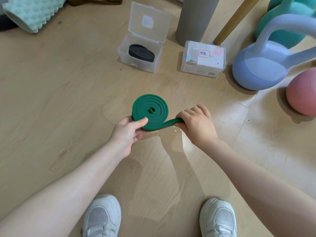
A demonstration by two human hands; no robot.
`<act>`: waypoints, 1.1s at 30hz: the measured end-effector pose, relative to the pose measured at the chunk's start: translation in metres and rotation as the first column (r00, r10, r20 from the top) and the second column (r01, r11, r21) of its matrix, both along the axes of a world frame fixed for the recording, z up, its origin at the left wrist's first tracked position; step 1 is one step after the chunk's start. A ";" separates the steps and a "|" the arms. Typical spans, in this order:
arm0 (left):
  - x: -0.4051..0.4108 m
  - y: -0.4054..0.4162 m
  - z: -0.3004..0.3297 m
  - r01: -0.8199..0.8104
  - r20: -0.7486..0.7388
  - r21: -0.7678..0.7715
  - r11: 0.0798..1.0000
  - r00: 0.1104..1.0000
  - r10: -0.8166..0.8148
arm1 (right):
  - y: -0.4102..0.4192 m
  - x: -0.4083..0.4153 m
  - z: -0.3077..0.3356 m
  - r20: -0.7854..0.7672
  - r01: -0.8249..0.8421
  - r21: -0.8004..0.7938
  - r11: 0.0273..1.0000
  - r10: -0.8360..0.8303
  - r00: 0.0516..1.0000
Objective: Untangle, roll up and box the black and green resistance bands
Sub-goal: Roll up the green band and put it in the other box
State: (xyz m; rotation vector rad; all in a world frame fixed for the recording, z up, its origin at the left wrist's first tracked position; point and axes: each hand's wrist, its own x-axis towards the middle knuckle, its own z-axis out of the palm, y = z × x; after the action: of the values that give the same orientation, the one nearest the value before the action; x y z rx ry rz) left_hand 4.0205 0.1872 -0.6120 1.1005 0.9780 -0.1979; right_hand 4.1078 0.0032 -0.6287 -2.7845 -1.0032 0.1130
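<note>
The green resistance band is wound into a flat coil and held above the middle of the wooden floor. The left hand pinches the coil's near edge, thumb on top and fingers underneath. The right hand (a ring shows on one finger) curls round the short loose tail that runs off the coil's near right side.

The black resistance band lies rolled inside the open clear box, whose lid stands raised, toward the far edge of the floor. Just right of it sits a second clear box, lid down, with a red-framed label. Farther right stand a lilac kettlebell and a pink ball. Two white shoes show at the near edge.
</note>
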 end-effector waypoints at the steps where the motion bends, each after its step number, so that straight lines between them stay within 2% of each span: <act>1: 0.001 0.002 0.002 0.112 -0.002 0.051 0.992 0.994 -0.112 | -0.004 0.001 -0.001 0.006 0.010 0.038 0.999 -0.010 1.000; 3: 0.005 0.007 0.007 0.286 -0.027 0.125 0.950 0.958 -0.285 | -0.009 0.000 0.000 -0.028 0.000 0.130 0.991 0.004 1.000; 5: 0.007 0.012 0.012 0.410 -0.070 0.142 0.901 0.912 -0.404 | -0.009 -0.002 0.006 -0.164 -0.015 0.157 0.987 0.041 0.986; 6: 0.008 0.014 0.013 0.473 -0.093 0.152 0.868 0.881 -0.464 | -0.008 -0.004 0.009 -0.249 -0.049 0.100 0.994 0.073 0.966; 8: 0.008 0.016 0.014 0.586 -0.132 0.189 0.788 0.810 -0.571 | -0.009 -0.006 0.010 -0.326 -0.144 -0.041 0.989 0.124 0.937; 13: 0.016 0.020 0.019 0.732 -0.142 0.199 0.652 0.680 -0.719 | -0.007 -0.015 0.006 -0.454 -0.221 -0.003 0.975 0.196 0.869; 15: 0.018 0.019 0.019 0.750 -0.135 0.209 0.628 0.658 -0.741 | -0.006 -0.019 0.006 -0.488 -0.237 0.026 0.971 0.219 0.845; 17: 0.018 0.017 0.017 0.741 -0.124 0.221 0.634 0.666 -0.736 | -0.006 -0.023 0.005 -0.462 -0.203 0.073 0.976 0.214 0.861; 19: 0.016 0.014 0.014 0.691 -0.082 0.215 0.690 0.717 -0.692 | -0.004 -0.026 0.005 -0.438 -0.161 0.109 0.981 0.193 0.878; 21: 0.013 0.008 0.011 0.551 -0.006 0.169 0.817 0.830 -0.558 | -0.001 -0.026 0.008 -0.440 -0.073 0.164 0.984 0.139 0.887; 23: 0.007 -0.002 0.008 0.291 0.070 0.043 0.956 0.953 -0.293 | 0.005 -0.026 0.011 -0.466 0.074 0.212 0.974 0.034 0.884; 24: 0.003 -0.009 0.005 0.150 0.088 -0.049 0.987 0.985 -0.146 | 0.009 -0.026 0.012 -0.482 0.168 0.236 0.957 -0.034 0.875; 26: -0.004 -0.026 0.000 -0.013 0.080 -0.160 0.987 0.996 0.026 | 0.017 -0.030 0.012 -0.517 0.355 0.284 0.891 -0.170 0.839; 28: -0.009 -0.042 -0.002 -0.073 0.078 -0.155 0.985 0.993 0.085 | 0.026 -0.037 0.011 -0.548 0.476 0.296 0.828 -0.261 0.795; 33: -0.005 -0.041 -0.002 -0.159 0.072 -0.087 0.983 0.984 0.165 | 0.034 -0.038 0.009 -0.573 0.439 0.248 0.864 -0.234 0.785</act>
State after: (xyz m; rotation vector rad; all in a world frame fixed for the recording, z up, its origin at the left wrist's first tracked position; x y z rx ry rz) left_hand 4.0153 0.1465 -0.6135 0.9428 0.9753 -0.0604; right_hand 4.0694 0.0375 -0.6196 -2.3261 -0.3225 0.5442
